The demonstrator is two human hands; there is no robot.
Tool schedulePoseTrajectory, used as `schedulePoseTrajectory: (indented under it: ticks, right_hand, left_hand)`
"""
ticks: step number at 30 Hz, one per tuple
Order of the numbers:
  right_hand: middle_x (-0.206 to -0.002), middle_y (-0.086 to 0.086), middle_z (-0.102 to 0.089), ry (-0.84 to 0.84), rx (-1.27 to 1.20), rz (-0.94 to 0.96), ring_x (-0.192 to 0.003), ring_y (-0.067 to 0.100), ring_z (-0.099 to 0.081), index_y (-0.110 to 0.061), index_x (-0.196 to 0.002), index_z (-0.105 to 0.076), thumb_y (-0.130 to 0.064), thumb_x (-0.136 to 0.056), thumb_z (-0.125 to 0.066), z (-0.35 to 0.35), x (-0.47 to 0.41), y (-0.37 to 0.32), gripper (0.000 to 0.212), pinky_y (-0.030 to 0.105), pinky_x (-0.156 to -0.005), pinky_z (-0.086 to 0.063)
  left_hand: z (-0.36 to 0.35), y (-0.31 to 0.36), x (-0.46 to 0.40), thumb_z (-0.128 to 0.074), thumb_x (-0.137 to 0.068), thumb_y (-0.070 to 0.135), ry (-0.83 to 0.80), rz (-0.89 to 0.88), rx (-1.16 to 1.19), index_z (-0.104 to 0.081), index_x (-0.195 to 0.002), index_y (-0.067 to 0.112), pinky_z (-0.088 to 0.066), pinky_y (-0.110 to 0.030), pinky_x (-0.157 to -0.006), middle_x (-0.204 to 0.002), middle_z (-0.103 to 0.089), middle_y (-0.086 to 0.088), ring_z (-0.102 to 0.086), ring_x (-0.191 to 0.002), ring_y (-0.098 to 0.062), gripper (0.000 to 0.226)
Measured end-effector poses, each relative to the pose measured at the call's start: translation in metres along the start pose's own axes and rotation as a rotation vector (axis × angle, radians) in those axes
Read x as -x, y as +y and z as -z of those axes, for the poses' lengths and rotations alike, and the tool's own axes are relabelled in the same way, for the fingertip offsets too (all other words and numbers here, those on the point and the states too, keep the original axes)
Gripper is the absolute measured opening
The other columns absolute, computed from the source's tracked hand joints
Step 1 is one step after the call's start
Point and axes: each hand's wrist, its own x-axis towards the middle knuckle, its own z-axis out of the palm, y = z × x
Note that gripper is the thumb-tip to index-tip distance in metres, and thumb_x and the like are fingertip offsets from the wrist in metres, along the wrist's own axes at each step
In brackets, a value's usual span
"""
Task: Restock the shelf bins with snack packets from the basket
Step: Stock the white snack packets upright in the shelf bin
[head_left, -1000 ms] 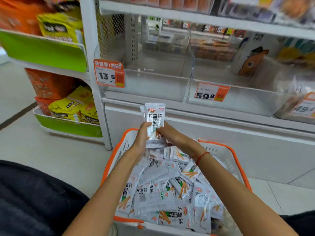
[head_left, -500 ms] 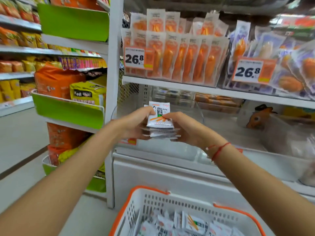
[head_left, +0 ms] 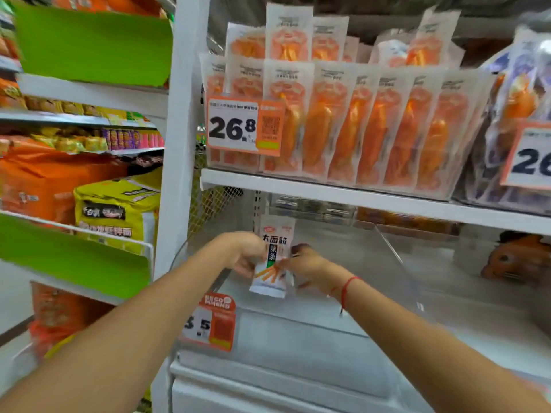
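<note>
The snack packets [head_left: 272, 257] stand upright as a small stack, white with dark lettering and orange sticks printed on the front one, held inside the clear bin [head_left: 387, 263] on the lower shelf, near its left end. The left hand [head_left: 247, 254] grips the stack's left edge with curled fingers; the right hand [head_left: 307, 266] pinches the right edge, a red string around its wrist. How many packets are in the stack is hard to tell — only the front face reads clearly.

The bin's transparent walls blur into the pale shelf floor, so whether the packets' lower edge touches the bottom cannot be told. An orange price tag [head_left: 210, 323] hangs on the bin's front, its first digit hidden by the left forearm. Just to the right, past a clear divider, an orange-and-black pouch [head_left: 515, 257] lies in the neighbouring bin, partly cut off by the frame.

On the white shelf board [head_left: 357, 201] above, tall orange packets [head_left: 372, 126] stand in tight rows behind a tag reading 26.8 [head_left: 238, 126]; a second tag [head_left: 530, 162] at the right is cropped. A white upright post [head_left: 179, 144] separates this bay from the left one, where green shelf fronts [head_left: 89, 46] hold yellow bags [head_left: 119, 210] and orange bags [head_left: 44, 186] — all smeared by motion. The basket is out of view.
</note>
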Motion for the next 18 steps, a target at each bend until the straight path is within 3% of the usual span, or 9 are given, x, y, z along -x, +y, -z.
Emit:
schedulePoseTrajectory:
  ticks: [5, 7, 11, 13, 15, 18]
  right_hand:
    - [-0.124, 0.012, -0.062, 0.039, 0.225, 0.078, -0.112, 0.026, -0.060, -0.010, -0.118, -0.063, -0.023, -0.088, -0.064, -0.024, -0.059, 0.013, 0.033, 0.029, -0.092, -0.048]
    - [-0.123, 0.010, -0.063, 0.085, 0.292, 0.092, -0.110, 0.027, -0.060, -0.012, -0.118, -0.061, -0.028, -0.086, -0.066, -0.028, -0.077, 0.016, 0.036, 0.029, -0.086, -0.048]
    - [-0.118, 0.013, -0.061, 0.176, 0.325, 0.077, -0.104, 0.031, -0.061, -0.009, -0.113, -0.060, -0.035, -0.082, -0.070, -0.035, -0.106, 0.015, 0.042, 0.033, -0.087, -0.052]
    - [-0.116, 0.014, -0.062, 0.168, 0.275, 0.073, -0.105, 0.032, -0.061, -0.006, -0.108, -0.058, -0.028, -0.085, -0.068, -0.038, -0.114, 0.011, 0.034, 0.030, -0.081, -0.049]
    - [-0.116, 0.014, -0.062, 0.174, 0.236, 0.070, -0.108, 0.031, -0.060, -0.008, -0.104, -0.056, -0.024, -0.087, -0.066, -0.041, -0.116, 0.009, 0.026, 0.029, -0.078, -0.046]
    - [-0.117, 0.015, -0.062, 0.195, 0.206, 0.082, -0.107, 0.032, -0.061, -0.006, -0.107, -0.056, -0.023, -0.085, -0.068, -0.050, -0.123, 0.009, 0.031, 0.033, -0.080, -0.048]
  left_hand:
    - [0.005, -0.016, -0.056, -0.045, -0.098, 0.008, 0.102, 0.101, -0.188, -0.044, -0.132, -0.003, -0.047, -0.033, -0.096, -0.130, -0.055, -0.019, -0.060, -0.108, -0.027, 0.035]
    - [0.007, -0.019, -0.071, -0.042, -0.099, 0.005, 0.154, 0.103, -0.179, -0.040, -0.136, -0.002, -0.046, -0.032, -0.099, -0.137, -0.049, -0.020, -0.055, -0.119, -0.028, 0.038]
    - [0.010, -0.020, -0.087, -0.045, -0.098, 0.005, 0.216, 0.026, -0.106, -0.043, -0.133, 0.004, -0.053, -0.032, -0.081, -0.133, -0.051, -0.018, -0.056, -0.117, -0.031, 0.035]
    - [0.012, -0.022, -0.091, -0.045, -0.097, 0.002, 0.236, 0.026, -0.117, -0.046, -0.130, 0.001, -0.052, -0.031, -0.079, -0.132, -0.052, -0.018, -0.056, -0.116, -0.031, 0.033]
    - [0.013, -0.023, -0.091, -0.048, -0.096, 0.003, 0.322, 0.020, -0.278, -0.048, -0.126, -0.001, -0.052, -0.030, -0.085, -0.129, -0.053, -0.019, -0.057, -0.114, -0.031, 0.030]
    - [0.017, -0.019, -0.082, -0.053, -0.094, 0.009, 0.471, -0.057, -0.808, -0.049, -0.124, 0.002, -0.047, -0.027, -0.084, -0.123, -0.057, -0.013, -0.058, -0.112, -0.026, 0.031]
